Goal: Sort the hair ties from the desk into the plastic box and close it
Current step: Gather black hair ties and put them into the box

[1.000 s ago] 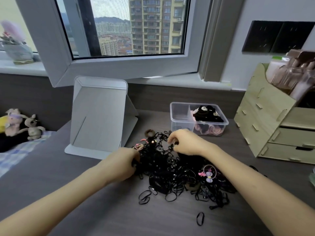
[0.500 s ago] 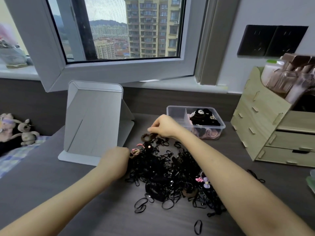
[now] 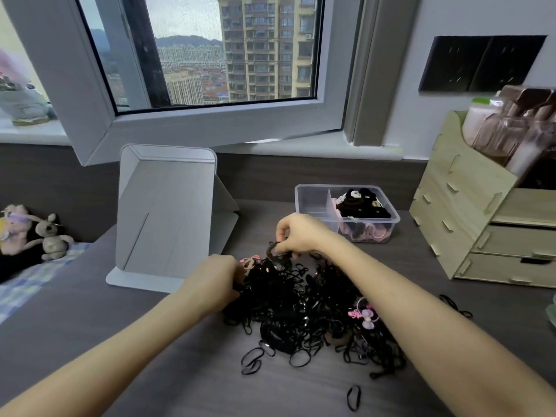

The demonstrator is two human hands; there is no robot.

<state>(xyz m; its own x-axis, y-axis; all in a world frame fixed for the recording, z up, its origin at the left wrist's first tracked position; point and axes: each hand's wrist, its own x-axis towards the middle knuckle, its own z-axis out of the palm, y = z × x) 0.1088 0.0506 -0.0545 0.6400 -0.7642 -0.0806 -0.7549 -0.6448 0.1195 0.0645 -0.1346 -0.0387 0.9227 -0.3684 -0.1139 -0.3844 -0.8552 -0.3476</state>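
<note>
A tangled pile of black hair ties [image 3: 304,308] covers the middle of the dark desk, with a pink-and-purple bow tie [image 3: 365,316] on its right side. My right hand [image 3: 301,234] pinches a thick dark hair tie [image 3: 275,251] at the pile's far edge. My left hand [image 3: 215,281] grips into the left edge of the pile, beside a pink tie [image 3: 249,261]. The clear plastic box [image 3: 313,203] stands open behind the pile, its right compartment filled with black and pink ties, its left one bare.
A grey folding mirror stand [image 3: 165,215] stands to the left. A wooden drawer organiser [image 3: 481,230] holding bottles is on the right. Loose black ties [image 3: 353,397] lie near the front edge. Plush toys [image 3: 51,236] sit far left.
My right hand has moved from the pile's middle to its far edge and pinched a thick dark tie. My left hand stays at the pile's left edge.
</note>
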